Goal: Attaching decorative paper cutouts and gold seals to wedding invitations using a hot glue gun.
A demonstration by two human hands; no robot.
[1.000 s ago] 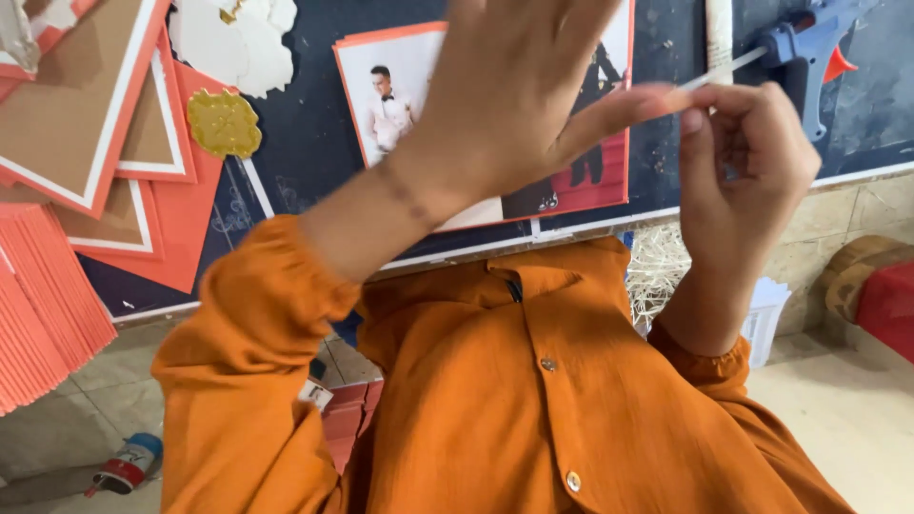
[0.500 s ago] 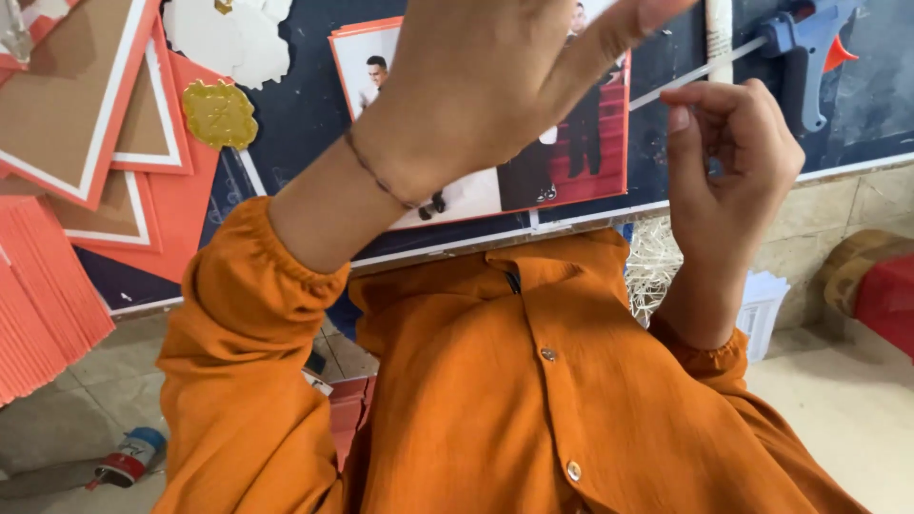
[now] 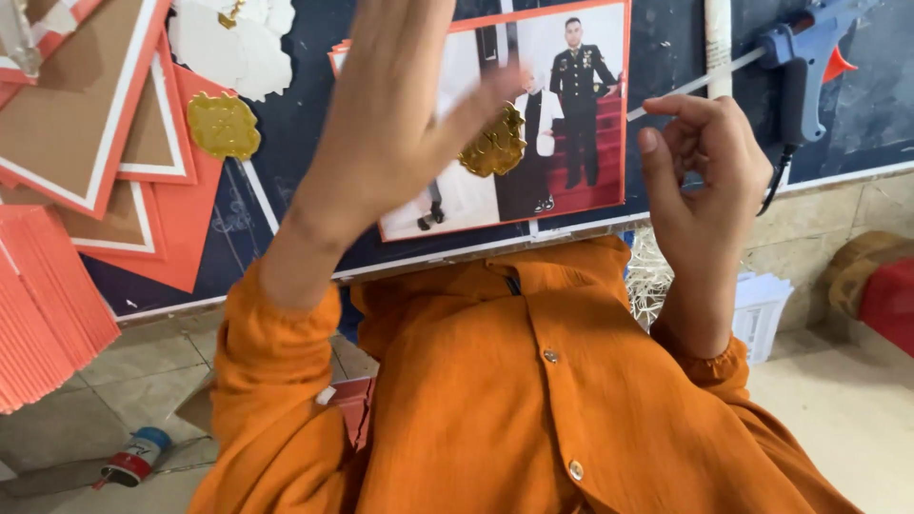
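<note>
Left hand (image 3: 400, 124) open, fingers spread, fingertips at gold foil ornament (image 3: 495, 145) on orange-framed photo (image 3: 571, 114). Right hand (image 3: 709, 171) loosely curled just beside the photo's right edge, near a thin glue stick (image 3: 700, 81) feeding blue glue gun (image 3: 800, 67). Dark board (image 3: 305, 181) behind.

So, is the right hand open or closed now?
Loosely closed: the right hand has curled fingers beside the white glue stick of the blue glue gun.

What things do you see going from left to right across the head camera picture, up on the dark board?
Stack of red-orange paper → gold seal on the red card → left hand → gold seal on the photo → right hand → blue glue gun.
</note>
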